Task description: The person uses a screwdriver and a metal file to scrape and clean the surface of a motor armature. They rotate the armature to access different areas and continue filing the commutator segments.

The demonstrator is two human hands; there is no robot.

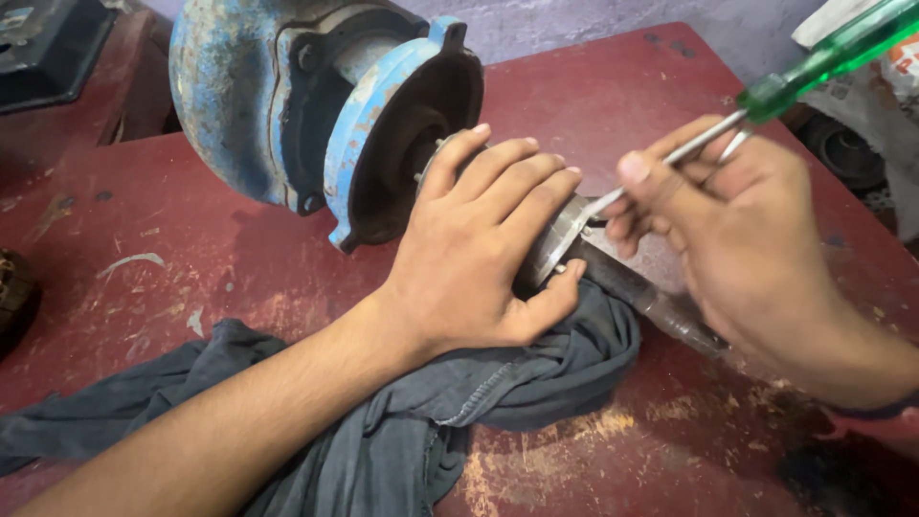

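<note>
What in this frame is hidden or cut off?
- Head view: round metal part mostly covered by the left hand.
- Screwdriver handle end runs off the top right edge; its tip is too small to see.
- Shaft end hidden behind the right hand.

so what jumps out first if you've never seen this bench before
A big, worn blue motor housing lies on its side at the top left of the red table. At centre, the left hand clasps a metal rotor resting on a dark grey cloth, while the right hand works a green-handled screwdriver against it.
</note>
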